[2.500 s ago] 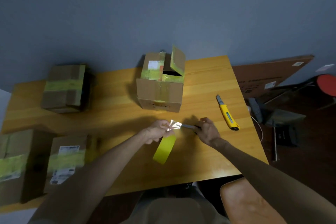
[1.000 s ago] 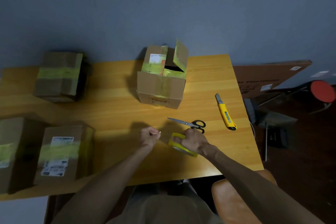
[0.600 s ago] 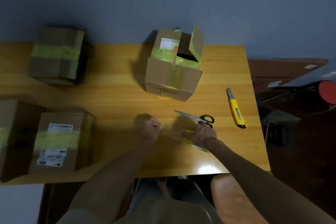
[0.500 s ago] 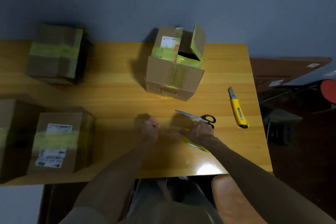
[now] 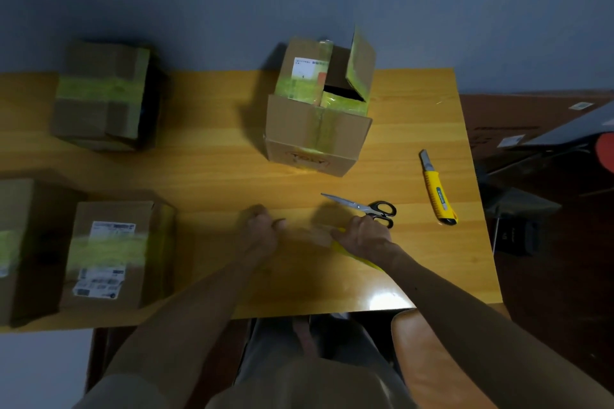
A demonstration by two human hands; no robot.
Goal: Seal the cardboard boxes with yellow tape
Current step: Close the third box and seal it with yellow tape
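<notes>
While the person sat at the wooden counter [image 5: 199,176], both hands were low over its near middle. The right hand [image 5: 365,237] was curled over the yellow tape roll [image 5: 358,257] and gripped it, so that only a yellow edge showed beneath the wrist. From it a pale, blurred strip of tape [image 5: 319,234] reached toward the left hand [image 5: 262,232], whose fingers were curled into a loose fist. Whether they pinched the strip's end could not be told through the blur.

Just beyond the right hand lay the scissors [image 5: 368,209], black handles near the knuckles and blades pointing left. Further right, near the counter's edge, lay a yellow utility knife [image 5: 437,189], apart from the scissors.

Behind the hands stood the open box [image 5: 315,129], one top flap raised, with greenish-yellow tape across its top and down its front. Three more boxes stood on the left side. The far taped box [image 5: 103,96] was at the back. The labelled box [image 5: 109,252] was at the front with a yellow band across its top. The edge box [image 5: 13,249], just beside it, was cut off by the frame. A brown chair seat [image 5: 432,359] showed at the lower right.
</notes>
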